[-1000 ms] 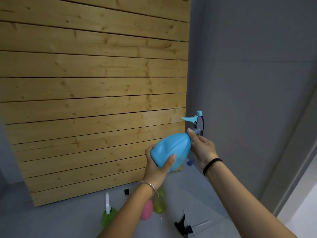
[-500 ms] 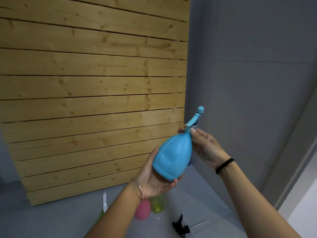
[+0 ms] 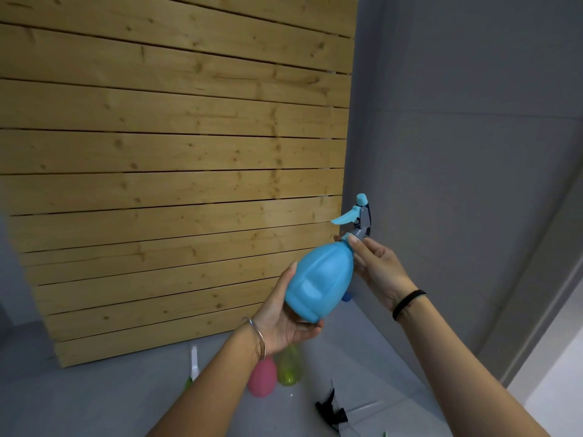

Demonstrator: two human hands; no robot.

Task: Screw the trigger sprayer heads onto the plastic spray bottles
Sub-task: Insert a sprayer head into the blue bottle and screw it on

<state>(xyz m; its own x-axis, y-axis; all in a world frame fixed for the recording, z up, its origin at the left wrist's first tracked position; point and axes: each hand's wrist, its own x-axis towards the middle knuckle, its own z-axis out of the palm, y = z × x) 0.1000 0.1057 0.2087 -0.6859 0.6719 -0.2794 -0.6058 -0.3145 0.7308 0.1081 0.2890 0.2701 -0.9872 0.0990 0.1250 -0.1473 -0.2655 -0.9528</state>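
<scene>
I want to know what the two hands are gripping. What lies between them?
In the head view, the blue spray bottle lies between the left hand at its base and the right hand at its neck.

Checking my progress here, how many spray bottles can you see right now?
4, maybe 5: a blue bottle in both hands; pink bottle and yellow-green bottle on the floor; green bottle mostly behind the left forearm. A blue thing behind could be another.

One head-worn view looks forward and slightly down, close on raised hands, toward a slatted wood panel [image 3: 176,184] and grey wall [image 3: 457,137], floor [image 3: 94,398] below.
</scene>
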